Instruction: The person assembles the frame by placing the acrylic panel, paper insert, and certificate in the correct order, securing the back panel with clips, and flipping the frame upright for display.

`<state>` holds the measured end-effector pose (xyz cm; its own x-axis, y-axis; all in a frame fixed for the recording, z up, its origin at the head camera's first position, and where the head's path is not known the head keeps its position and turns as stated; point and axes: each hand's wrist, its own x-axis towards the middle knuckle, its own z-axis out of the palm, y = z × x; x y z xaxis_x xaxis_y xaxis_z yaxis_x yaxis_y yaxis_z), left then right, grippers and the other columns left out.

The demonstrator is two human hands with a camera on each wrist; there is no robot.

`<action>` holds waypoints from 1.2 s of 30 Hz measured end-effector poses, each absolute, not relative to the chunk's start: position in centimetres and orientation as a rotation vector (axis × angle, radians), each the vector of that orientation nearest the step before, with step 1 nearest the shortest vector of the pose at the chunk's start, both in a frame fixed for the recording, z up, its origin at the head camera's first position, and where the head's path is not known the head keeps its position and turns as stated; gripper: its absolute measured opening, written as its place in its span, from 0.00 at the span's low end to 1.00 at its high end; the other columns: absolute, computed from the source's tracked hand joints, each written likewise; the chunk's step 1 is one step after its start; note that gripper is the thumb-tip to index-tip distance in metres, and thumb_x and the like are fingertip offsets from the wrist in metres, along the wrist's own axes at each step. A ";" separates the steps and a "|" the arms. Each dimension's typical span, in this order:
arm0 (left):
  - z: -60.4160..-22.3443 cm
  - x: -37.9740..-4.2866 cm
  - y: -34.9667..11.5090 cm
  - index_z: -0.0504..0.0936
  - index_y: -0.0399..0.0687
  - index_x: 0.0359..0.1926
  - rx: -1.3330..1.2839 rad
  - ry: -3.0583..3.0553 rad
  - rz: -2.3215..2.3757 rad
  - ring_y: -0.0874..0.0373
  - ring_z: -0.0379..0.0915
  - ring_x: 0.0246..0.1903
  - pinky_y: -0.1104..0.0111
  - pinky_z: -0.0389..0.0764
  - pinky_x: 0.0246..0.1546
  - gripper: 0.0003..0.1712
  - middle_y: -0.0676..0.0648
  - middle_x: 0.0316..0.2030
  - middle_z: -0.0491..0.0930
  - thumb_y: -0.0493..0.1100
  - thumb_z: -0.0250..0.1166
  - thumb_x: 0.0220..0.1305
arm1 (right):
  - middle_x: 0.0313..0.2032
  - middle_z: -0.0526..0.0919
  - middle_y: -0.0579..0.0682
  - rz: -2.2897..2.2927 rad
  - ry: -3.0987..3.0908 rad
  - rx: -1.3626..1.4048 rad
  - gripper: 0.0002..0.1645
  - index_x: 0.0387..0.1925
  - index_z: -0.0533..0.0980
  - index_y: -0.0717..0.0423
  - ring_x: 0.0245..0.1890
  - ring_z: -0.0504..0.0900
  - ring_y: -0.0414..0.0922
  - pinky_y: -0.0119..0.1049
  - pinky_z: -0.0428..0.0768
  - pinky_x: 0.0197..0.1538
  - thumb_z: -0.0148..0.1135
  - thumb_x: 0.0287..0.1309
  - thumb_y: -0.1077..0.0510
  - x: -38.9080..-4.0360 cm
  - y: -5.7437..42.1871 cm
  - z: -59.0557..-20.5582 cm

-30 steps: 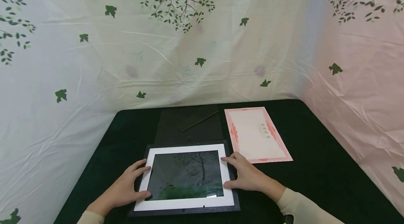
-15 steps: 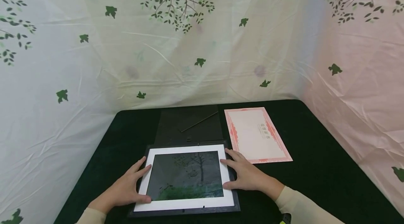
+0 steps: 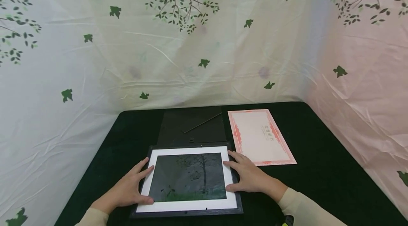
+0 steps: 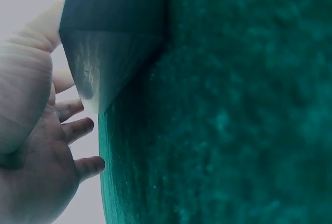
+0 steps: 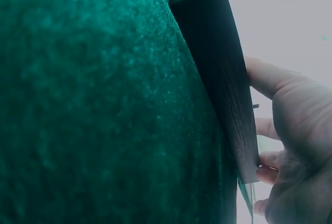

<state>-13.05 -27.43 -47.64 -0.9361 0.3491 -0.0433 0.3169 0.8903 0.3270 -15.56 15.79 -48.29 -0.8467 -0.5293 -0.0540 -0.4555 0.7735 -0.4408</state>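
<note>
A picture frame (image 3: pixel 188 214) with a dark rim lies flat on the dark green cloth. Inside the rim is a white mat (image 3: pixel 188 206) around a dark, glossy middle that reflects a tree pattern. My left hand (image 3: pixel 122 190) lies at the left side, thumb on the mat's lower left, fingers spread along the edge. At the right side, my right hand (image 3: pixel 250 174) touches the mat with its thumb and a finger. Both wrist views show the frame's dark wood side, in the left wrist view a corner (image 4: pixel 114 11), with relaxed fingers beside it.
Behind the frame lies a black backing board (image 3: pixel 173 123) with a thin slanted strip on it. A pink-bordered certificate (image 3: pixel 251 134) is at the back right on the cloth (image 3: pixel 325 169). A leaf-printed curtain (image 3: pixel 178 63) surrounds the table.
My left fingers have drawn slightly back toward the frame's outer edge. One right finger has stretched up to the frame's upper right corner. The frame stays essentially in place.
</note>
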 end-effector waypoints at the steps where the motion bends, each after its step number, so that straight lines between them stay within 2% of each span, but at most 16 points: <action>1: -47.6 -13.0 -27.5 0.70 0.46 0.67 0.524 2.959 0.485 0.36 0.52 0.67 0.41 0.66 0.57 0.68 0.38 0.72 0.51 0.83 0.66 0.26 | 0.74 0.49 0.50 -0.624 2.791 -0.786 0.54 0.67 0.68 0.45 0.71 0.50 0.55 0.58 0.62 0.64 0.66 0.41 0.25 -15.6 15.8 -48.3; 8: -47.4 -12.6 -27.7 0.70 0.47 0.67 0.514 2.961 0.467 0.36 0.54 0.67 0.40 0.66 0.56 0.68 0.37 0.72 0.52 0.82 0.67 0.27 | 0.74 0.48 0.50 -0.649 2.782 -0.813 0.53 0.68 0.67 0.44 0.71 0.49 0.55 0.60 0.62 0.63 0.65 0.42 0.24 -15.5 15.7 -48.3; 13: -46.8 -12.5 -27.5 0.70 0.50 0.67 0.497 2.948 0.452 0.36 0.51 0.68 0.40 0.64 0.58 0.66 0.38 0.72 0.52 0.82 0.67 0.29 | 0.74 0.48 0.48 -0.723 2.754 -0.808 0.52 0.69 0.64 0.42 0.71 0.49 0.53 0.59 0.64 0.62 0.62 0.46 0.24 -15.4 16.2 -48.2; 18: -45.1 -12.9 -26.0 0.68 0.50 0.68 0.594 2.969 0.450 0.36 0.49 0.69 0.39 0.62 0.59 0.61 0.37 0.72 0.53 0.78 0.68 0.36 | 0.73 0.51 0.48 -0.820 2.801 -0.728 0.52 0.70 0.62 0.39 0.68 0.56 0.52 0.58 0.69 0.59 0.65 0.46 0.27 -15.7 17.8 -47.7; 21: -43.5 -13.6 -24.3 0.64 0.50 0.70 0.705 2.976 0.434 0.36 0.48 0.69 0.38 0.59 0.60 0.59 0.38 0.72 0.51 0.75 0.68 0.41 | 0.72 0.53 0.50 -0.831 2.853 -0.724 0.52 0.71 0.61 0.40 0.67 0.58 0.54 0.59 0.70 0.58 0.67 0.46 0.29 -16.1 19.3 -47.5; 22: -43.0 -13.8 -23.7 0.63 0.51 0.71 0.747 2.973 0.424 0.37 0.47 0.70 0.38 0.57 0.61 0.59 0.38 0.72 0.51 0.74 0.68 0.42 | 0.72 0.53 0.51 -0.823 2.871 -0.727 0.52 0.71 0.61 0.41 0.68 0.55 0.55 0.61 0.68 0.58 0.67 0.46 0.29 -16.3 19.9 -47.4; 26: -41.1 -15.0 -20.3 0.58 0.53 0.73 0.904 2.961 0.375 0.40 0.44 0.71 0.38 0.53 0.63 0.58 0.39 0.73 0.50 0.73 0.67 0.46 | 0.71 0.55 0.55 -0.790 2.926 -0.730 0.52 0.71 0.60 0.43 0.68 0.56 0.58 0.64 0.66 0.58 0.67 0.48 0.31 -17.2 22.4 -47.1; 36: -39.5 -19.4 -10.5 0.46 0.59 0.76 1.138 2.946 0.224 0.47 0.40 0.73 0.46 0.50 0.67 0.62 0.44 0.75 0.45 0.83 0.52 0.48 | 0.70 0.56 0.63 -0.747 2.967 -0.702 0.54 0.73 0.57 0.45 0.67 0.53 0.65 0.71 0.60 0.57 0.65 0.50 0.31 -20.1 29.1 -46.5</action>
